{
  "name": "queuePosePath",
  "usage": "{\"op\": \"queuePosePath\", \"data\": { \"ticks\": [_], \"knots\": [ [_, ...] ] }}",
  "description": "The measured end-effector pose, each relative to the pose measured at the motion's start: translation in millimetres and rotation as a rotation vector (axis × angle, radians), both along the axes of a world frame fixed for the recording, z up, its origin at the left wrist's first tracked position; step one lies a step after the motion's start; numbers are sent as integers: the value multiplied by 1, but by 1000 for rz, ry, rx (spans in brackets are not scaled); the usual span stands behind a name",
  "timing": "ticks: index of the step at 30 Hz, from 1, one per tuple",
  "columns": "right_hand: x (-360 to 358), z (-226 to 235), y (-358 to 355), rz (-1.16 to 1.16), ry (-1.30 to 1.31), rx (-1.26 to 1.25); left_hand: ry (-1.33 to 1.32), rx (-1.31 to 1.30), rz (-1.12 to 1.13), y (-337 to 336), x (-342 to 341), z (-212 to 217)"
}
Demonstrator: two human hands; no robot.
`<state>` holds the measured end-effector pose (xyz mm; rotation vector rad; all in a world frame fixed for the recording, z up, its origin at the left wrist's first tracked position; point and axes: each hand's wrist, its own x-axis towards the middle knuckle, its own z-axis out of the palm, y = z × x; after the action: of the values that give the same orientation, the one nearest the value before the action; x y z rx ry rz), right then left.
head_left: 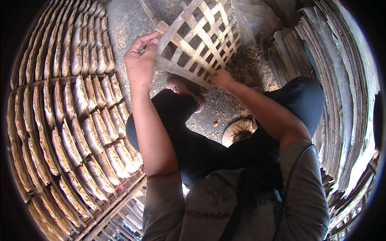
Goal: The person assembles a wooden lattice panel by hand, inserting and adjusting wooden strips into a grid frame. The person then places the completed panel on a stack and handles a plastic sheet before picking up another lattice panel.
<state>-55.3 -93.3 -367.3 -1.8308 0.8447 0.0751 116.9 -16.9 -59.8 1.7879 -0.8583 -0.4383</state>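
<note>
A woven bamboo lattice tray [201, 36] is held up in front of me, tilted, over the dusty ground. My left hand [140, 60] grips its near left corner, fingers curled around the end of a strip. At the tray's lower edge, my right hand [221, 77] pinches the bamboo strips. My knees in dark trousers show below the tray.
On the left lies a large bamboo rack [72, 120] covered with rows of several flat pale-brown pieces laid overlapping. A tall stack of similar empty racks [341, 92] stands on the right. The ground [217, 112] between is gritty, with a round stone-like object [237, 130] near my right knee.
</note>
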Motion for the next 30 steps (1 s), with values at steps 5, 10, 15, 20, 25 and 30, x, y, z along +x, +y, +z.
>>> {"op": "queuePosePath", "data": {
  "ticks": [5, 10, 15, 20, 25, 30],
  "knots": [
    [-43, -31, 36, 75, 382, -71, -36, -10, 94, 10, 7, -6],
    [-33, 5, 50, 141, 326, 122, -54, -1, 119, 7, 12, -12],
    [12, 40, 62, -83, -39, 128, -66, -6, 165, 10, 29, -20],
    [34, 18, 71, -233, 204, 156, -50, -11, 185, 5, 36, -25],
    [26, 36, 72, -345, 174, 129, -15, -22, 214, 3, 39, -27],
    [28, 26, 70, -424, -4, -10, 15, -21, 218, 3, 42, -27]
  ]
}}
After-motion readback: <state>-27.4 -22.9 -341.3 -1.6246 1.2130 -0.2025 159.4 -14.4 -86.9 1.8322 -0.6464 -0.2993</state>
